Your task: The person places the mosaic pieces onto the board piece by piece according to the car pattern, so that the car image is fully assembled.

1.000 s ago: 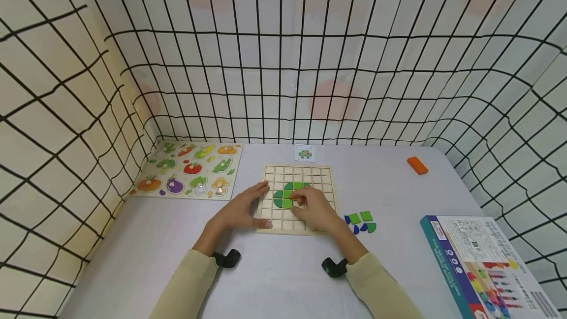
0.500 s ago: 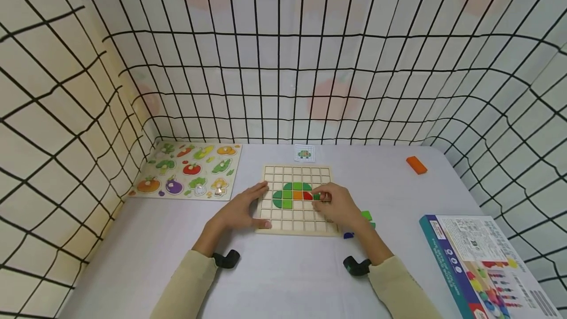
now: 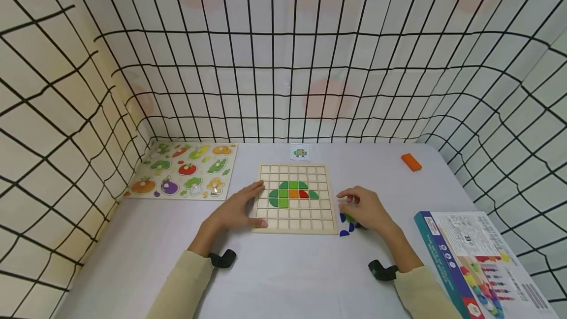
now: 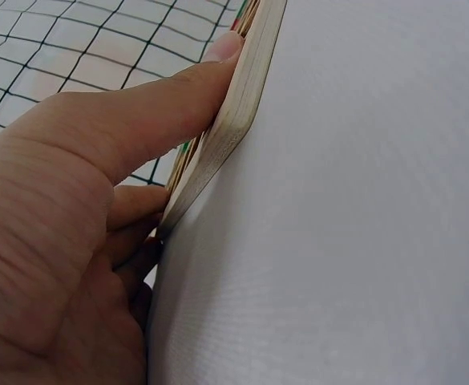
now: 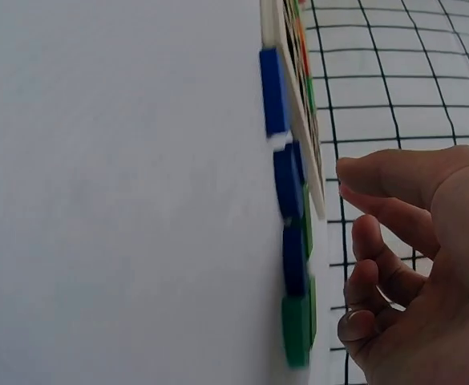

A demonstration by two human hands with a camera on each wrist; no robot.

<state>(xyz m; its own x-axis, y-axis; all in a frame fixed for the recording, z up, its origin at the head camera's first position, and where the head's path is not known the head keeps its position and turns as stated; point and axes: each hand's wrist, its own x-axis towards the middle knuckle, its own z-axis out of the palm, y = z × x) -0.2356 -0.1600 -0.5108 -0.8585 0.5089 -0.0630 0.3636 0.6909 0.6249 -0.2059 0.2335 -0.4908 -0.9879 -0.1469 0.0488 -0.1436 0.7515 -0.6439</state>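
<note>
L hand (image 3: pixel 236 210) spread along L edge of gridded wooden board (image 3: pixel 305 221), thumb over near corner, fingers at side; no tight grip seen, prob. bracing it against sliding. Board flat on desk (image 3: pixel 283 279), directly before person; green tiles (image 3: pixel 283 203), orange tile (image 3: pixel 294 194) & red tile (image 3: pixel 303 194) sit mid-grid. R hand (image 3: pixel 365 209) just off board's R edge: thumb & index apart, other fingers loosely bent, nothing seen in grasp. Loose blue pieces (image 3: pixel 344 233) + green pieces (image 5: pixel 295 333) by it, close to board, presumably for short reach. Small pic card (image 3: pixel 300 152) beyond far edge, likely there for easy viewing w/o being in the way
</note>
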